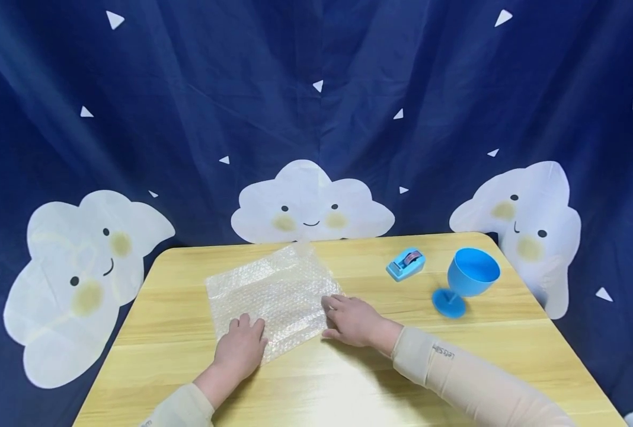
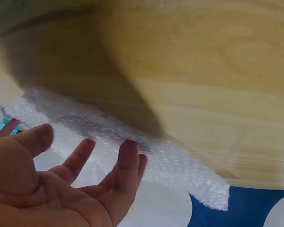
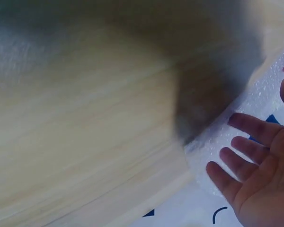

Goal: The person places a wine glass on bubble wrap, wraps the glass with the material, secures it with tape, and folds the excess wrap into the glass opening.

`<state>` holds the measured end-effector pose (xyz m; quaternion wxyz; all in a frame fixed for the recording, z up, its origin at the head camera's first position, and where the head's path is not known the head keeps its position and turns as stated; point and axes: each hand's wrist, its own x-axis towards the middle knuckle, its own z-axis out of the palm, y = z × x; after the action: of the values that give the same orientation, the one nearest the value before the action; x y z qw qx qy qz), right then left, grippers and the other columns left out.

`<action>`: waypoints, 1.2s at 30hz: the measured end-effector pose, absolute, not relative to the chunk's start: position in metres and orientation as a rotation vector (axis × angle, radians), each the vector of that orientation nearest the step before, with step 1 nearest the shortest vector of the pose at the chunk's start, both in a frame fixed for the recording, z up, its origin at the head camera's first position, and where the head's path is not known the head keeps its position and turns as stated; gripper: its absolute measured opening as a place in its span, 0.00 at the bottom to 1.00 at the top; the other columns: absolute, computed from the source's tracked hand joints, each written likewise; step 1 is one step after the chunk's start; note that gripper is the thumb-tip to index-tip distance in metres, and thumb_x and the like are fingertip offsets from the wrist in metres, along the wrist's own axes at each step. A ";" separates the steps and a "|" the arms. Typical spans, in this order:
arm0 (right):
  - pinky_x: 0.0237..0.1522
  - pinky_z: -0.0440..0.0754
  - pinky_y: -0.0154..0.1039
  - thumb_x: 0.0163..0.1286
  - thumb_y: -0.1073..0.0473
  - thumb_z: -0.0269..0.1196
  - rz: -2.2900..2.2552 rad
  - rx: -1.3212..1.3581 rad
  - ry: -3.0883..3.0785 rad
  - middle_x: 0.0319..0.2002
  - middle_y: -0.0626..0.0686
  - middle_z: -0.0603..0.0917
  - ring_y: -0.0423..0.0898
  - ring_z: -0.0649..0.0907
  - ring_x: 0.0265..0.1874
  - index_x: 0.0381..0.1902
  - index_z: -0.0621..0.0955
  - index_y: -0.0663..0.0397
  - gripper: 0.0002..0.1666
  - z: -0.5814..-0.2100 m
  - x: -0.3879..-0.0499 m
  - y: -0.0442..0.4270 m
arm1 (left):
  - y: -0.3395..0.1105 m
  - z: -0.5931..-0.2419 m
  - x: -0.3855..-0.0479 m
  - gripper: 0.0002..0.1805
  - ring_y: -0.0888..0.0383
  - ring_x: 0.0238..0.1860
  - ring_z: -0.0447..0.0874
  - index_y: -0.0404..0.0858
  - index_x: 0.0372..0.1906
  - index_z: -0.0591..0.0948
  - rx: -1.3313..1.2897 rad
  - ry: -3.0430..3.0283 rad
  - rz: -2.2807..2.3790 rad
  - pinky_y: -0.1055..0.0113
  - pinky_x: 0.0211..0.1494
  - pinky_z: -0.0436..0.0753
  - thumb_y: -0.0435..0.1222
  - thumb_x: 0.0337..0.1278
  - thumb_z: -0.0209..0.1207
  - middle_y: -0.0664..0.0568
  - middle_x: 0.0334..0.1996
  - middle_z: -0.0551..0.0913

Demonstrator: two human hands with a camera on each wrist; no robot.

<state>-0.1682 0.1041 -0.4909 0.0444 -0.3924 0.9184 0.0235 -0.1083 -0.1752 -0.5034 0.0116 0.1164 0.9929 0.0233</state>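
Note:
A clear sheet of bubble wrap (image 1: 274,290) lies on the wooden table, turned at a slant. My left hand (image 1: 240,347) rests at its near edge, fingers spread on the sheet. At the right edge is my right hand (image 1: 355,320), its fingertips on the wrap. In the left wrist view the left hand (image 2: 85,184) has loosely bent fingers against the bubble wrap (image 2: 180,163). The right wrist view shows the right hand (image 3: 265,165) with fingers apart beside the bubble wrap (image 3: 203,165). Neither hand is seen pinching the sheet.
A blue tape dispenser (image 1: 406,264) with a roll of tape stands toward the back right of the table (image 1: 348,385). Right of it is a blue goblet (image 1: 471,274) on a round foot. A dark blue curtain (image 1: 316,118) with cloud prints hangs behind the table.

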 end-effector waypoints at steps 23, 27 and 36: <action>0.40 0.84 0.40 0.73 0.59 0.60 0.033 -1.244 2.880 0.39 0.48 0.81 0.46 0.80 0.38 0.48 0.81 0.52 0.09 -0.497 -0.176 0.102 | -0.176 -0.507 -0.112 0.21 0.44 0.43 0.78 0.27 0.51 0.77 0.559 3.125 0.000 0.54 0.49 0.83 0.40 0.64 0.63 0.40 0.42 0.79; 0.39 0.83 0.38 0.71 0.61 0.61 0.079 -1.221 2.896 0.38 0.47 0.80 0.44 0.79 0.36 0.45 0.82 0.51 0.06 -0.500 -0.178 0.103 | -0.174 -0.510 -0.113 0.11 0.49 0.35 0.74 0.29 0.44 0.77 0.633 3.149 -0.089 0.59 0.41 0.83 0.29 0.58 0.64 0.45 0.33 0.74; 0.45 0.84 0.37 0.69 0.65 0.63 -0.044 -1.186 2.922 0.45 0.50 0.80 0.46 0.81 0.43 0.44 0.84 0.53 0.07 -0.506 -0.183 0.103 | -0.173 -0.509 -0.114 0.09 0.51 0.33 0.71 0.28 0.42 0.76 0.600 3.155 -0.004 0.66 0.27 0.83 0.26 0.58 0.62 0.44 0.34 0.71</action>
<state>-0.1834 0.1030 -0.5063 -0.0061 -0.3761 0.9265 -0.0140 -0.1145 -0.1727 -0.5085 -0.0350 0.1866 0.9818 -0.0011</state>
